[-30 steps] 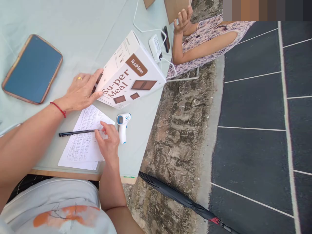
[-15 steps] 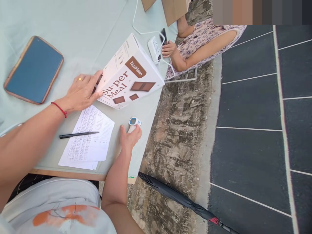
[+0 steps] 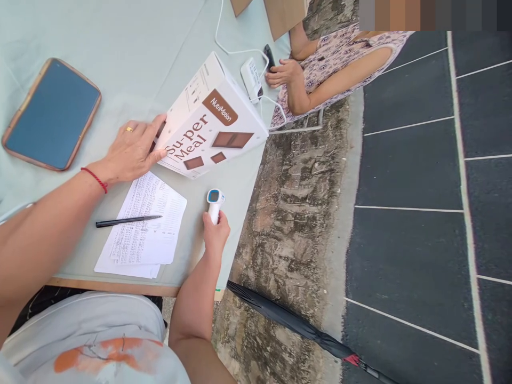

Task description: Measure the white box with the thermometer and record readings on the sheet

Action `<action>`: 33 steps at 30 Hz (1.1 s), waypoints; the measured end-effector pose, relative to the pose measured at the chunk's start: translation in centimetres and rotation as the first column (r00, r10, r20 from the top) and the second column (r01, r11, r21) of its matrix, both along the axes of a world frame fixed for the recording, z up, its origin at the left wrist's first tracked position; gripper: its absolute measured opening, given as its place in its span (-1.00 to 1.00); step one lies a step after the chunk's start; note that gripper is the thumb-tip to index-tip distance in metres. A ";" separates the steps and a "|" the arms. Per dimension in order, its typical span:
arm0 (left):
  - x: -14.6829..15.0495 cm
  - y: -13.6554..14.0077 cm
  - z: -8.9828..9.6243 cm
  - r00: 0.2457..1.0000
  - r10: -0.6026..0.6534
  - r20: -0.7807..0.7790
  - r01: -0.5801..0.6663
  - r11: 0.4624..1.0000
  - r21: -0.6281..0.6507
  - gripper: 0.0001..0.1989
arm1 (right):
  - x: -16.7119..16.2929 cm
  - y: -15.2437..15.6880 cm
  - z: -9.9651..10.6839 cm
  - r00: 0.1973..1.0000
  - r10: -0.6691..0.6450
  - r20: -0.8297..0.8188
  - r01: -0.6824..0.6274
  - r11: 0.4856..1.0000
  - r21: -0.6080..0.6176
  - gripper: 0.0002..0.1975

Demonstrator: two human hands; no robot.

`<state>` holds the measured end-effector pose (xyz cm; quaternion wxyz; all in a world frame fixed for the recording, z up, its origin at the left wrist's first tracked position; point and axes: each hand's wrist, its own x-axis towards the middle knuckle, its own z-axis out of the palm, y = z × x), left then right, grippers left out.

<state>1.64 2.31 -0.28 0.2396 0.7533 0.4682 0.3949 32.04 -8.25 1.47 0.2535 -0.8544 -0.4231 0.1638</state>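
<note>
My left hand grips the near left end of a white carton printed "NutriMotion Su-per Meal". The thumb lies on its front face and the fingers on the side beyond. In my right hand is a white infrared thermometer, held by its handle, with its small blue-framed display facing up. Handwritten paper sheets lie between my arms, and a black pen rests across them.
A tablet in a brown case lies at the left of the pale table. Across from me, a person's hand is near a white power strip with cables. A folded black umbrella leans by the table's corner.
My right hand has closed around the thermometer's handle and turned it more upright, its display shifting slightly left. My left hand stays on the carton. The other person's hand has lifted slightly.
</note>
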 end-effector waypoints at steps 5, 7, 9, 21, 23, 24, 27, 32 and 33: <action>0.1 0.0 0.1 1.000 -0.001 -0.001 0.001 1.000 -0.025 -0.09 | -4.9 0.0 1.2 0.908 0.276 -0.315 -0.041 0.807 0.590 -0.60; 0.1 0.1 0.0 1.000 0.012 -0.006 -0.012 0.999 -0.043 -0.09 | -7.1 0.4 1.8 0.843 0.420 -0.337 -0.086 0.722 0.687 -0.64; 0.1 0.2 -0.1 1.000 0.023 -0.007 -0.023 0.999 -0.047 -0.10 | -8.7 1.0 2.0 0.781 0.509 -0.361 -0.146 0.711 0.688 -0.67; 0.1 0.0 0.5 1.000 0.025 -0.014 -0.025 0.999 -0.027 -0.15 | -10.9 0.6 -0.4 0.683 0.540 -0.491 -0.267 0.811 0.521 -0.59; 0.1 0.0 0.4 0.999 0.026 -0.018 -0.026 1.000 -0.015 -0.15 | -10.7 0.6 -0.7 0.673 0.556 -0.488 -0.284 0.803 0.524 -0.59; 0.1 0.1 0.4 1.000 0.025 -0.018 -0.025 1.000 -0.010 -0.15 | -10.5 0.6 -0.8 0.678 0.556 -0.480 -0.285 0.802 0.526 -0.58; 0.1 0.2 0.2 1.000 0.026 -0.016 -0.026 1.000 0.000 -0.17 | -10.4 0.7 -1.0 0.690 0.545 -0.476 -0.282 0.808 0.517 -0.55; 0.1 0.3 0.1 0.999 0.031 -0.021 -0.031 0.999 -0.016 -0.16 | -10.5 0.8 -0.8 0.632 0.565 -0.529 -0.278 0.804 0.526 -0.55; 0.1 0.3 0.1 0.999 0.026 -0.022 -0.027 0.999 -0.023 -0.16 | -10.6 0.8 -0.8 0.625 0.572 -0.531 -0.280 0.799 0.532 -0.56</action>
